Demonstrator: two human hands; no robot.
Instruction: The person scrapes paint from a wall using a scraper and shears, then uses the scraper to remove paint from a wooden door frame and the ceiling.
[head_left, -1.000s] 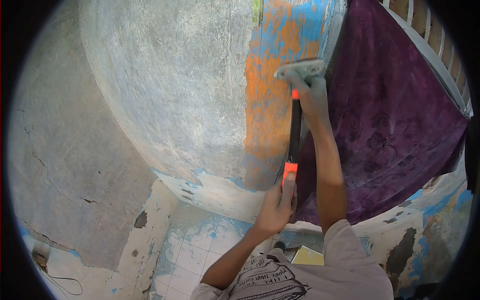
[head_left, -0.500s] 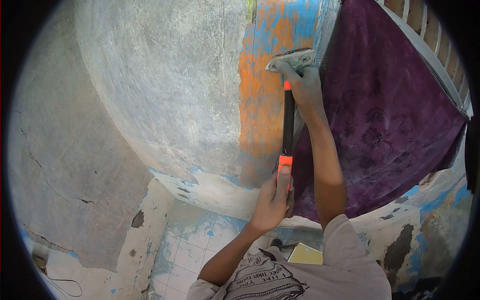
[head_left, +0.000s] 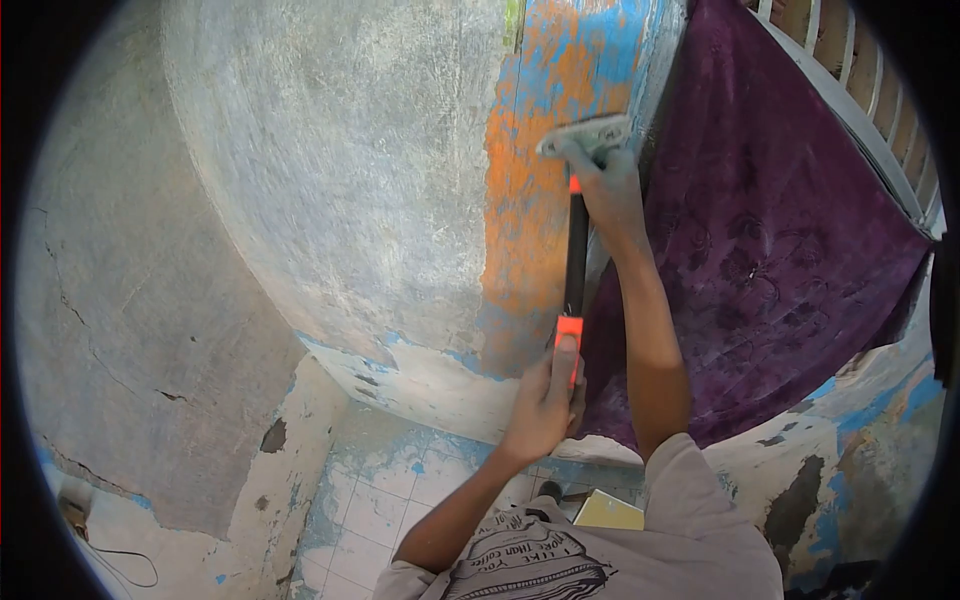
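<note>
A long-handled scraper point(head_left: 577, 250) with a black shaft and orange grip runs up the wall. Its wide head lies against a strip of orange and blue paint point(head_left: 525, 215). My left hand point(head_left: 545, 400) is wrapped round the orange grip at the lower end, thumb along the top. Up by the head, my right hand point(head_left: 608, 190) grips the scraper, its thumb pressed on the head; this hand is slightly blurred. Left of the strip is bare grey wall point(head_left: 350, 150), and the blade edge meets the paint near the strip's right side.
A purple cloth point(head_left: 760, 230) hangs to the right of the strip, below a slatted opening point(head_left: 860, 70). Beneath are floor tiles point(head_left: 380, 500) with paint flakes and a yellow flat object point(head_left: 610, 510). A cable point(head_left: 125, 560) lies at lower left.
The scraper head and my right hand have moved a little down the wall. My left hand keeps its hold on the grip, nearly in place.
</note>
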